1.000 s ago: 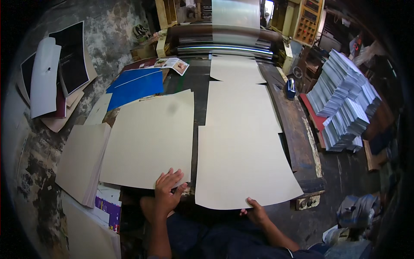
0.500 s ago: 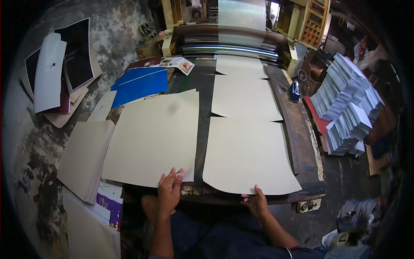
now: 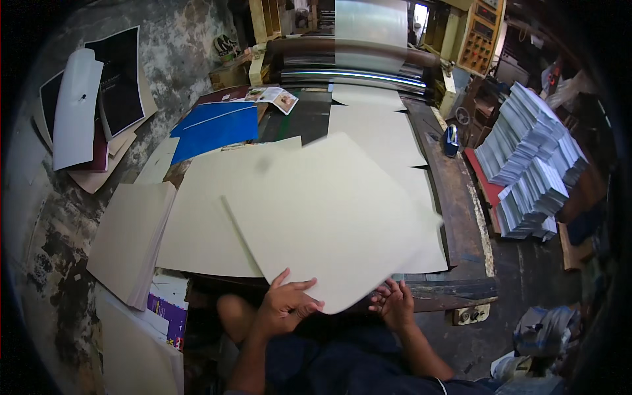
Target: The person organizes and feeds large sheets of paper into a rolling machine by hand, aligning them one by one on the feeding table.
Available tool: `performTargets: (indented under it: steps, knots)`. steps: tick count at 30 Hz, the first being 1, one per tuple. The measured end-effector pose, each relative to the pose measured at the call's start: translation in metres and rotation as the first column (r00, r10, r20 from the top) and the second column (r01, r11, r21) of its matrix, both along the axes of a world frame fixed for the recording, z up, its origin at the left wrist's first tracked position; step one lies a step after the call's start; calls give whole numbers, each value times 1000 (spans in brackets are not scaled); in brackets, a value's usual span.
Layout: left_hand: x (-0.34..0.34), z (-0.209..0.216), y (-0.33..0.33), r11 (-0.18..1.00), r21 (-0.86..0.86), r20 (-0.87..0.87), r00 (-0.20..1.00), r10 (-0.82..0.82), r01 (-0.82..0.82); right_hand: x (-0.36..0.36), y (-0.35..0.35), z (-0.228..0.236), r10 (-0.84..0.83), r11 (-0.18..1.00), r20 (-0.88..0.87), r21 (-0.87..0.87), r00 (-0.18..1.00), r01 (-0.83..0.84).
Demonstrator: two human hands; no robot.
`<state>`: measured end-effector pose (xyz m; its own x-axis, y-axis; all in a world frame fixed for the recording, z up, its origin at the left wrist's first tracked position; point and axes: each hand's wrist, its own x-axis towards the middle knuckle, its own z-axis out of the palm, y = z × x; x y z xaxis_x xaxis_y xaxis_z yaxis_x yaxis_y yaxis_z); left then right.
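A cream paper sheet (image 3: 329,224) is lifted and turned askew over the table, its edges blurred by motion. Close to its lower corner, my left hand (image 3: 289,306) grips the left edge. My right hand (image 3: 395,306) is beside the sheet's lower right edge, fingers apart and slightly curled; whether the fingertips touch the paper is hard to tell. Under the lifted sheet, at left, lies a stack of similar cream sheets (image 3: 204,224). More overlapping sheets (image 3: 375,131) form a line leading to the rollers (image 3: 355,76) of a machine at the far end.
Blue sheets (image 3: 217,131) and a printed page (image 3: 280,99) lie at the far left of the table. Another paper stack (image 3: 131,243) leans at its left side. A blue tape dispenser (image 3: 451,141) sits on the right rail (image 3: 454,197). Bundled paper piles (image 3: 526,151) stand farther right.
My left hand has raised a sheet from the left stack and swung it rightward over the line. The line has moved slightly toward the rollers. My right hand has let go of the line's near sheet.
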<state>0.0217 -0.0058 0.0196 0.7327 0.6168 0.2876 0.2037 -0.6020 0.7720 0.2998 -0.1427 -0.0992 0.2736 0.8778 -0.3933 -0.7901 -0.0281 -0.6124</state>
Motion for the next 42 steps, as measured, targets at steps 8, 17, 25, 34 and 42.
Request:
performTargets:
  steps: [8,17,25,34,42]
  knots:
    - [9,8,7,979,162,-86,991,-107,120,12,-16,-5,33,997,80,-65,996,-27]
    - [-2,-31,117,877,363,-435,775,459,-315,0,-45,-17,60,984,114,-174,992,-40]
    - [-12,-37,69,912,330,-525,756,390,-241,-9,-69,-24,172,961,184,-249,968,-124]
    - [-24,-29,72,955,246,-467,844,266,-165,-24,-77,-19,199,959,204,-243,959,-148]
    - [-16,-33,69,925,-70,-177,918,356,-372,-32,-60,-13,142,964,88,-237,986,-118]
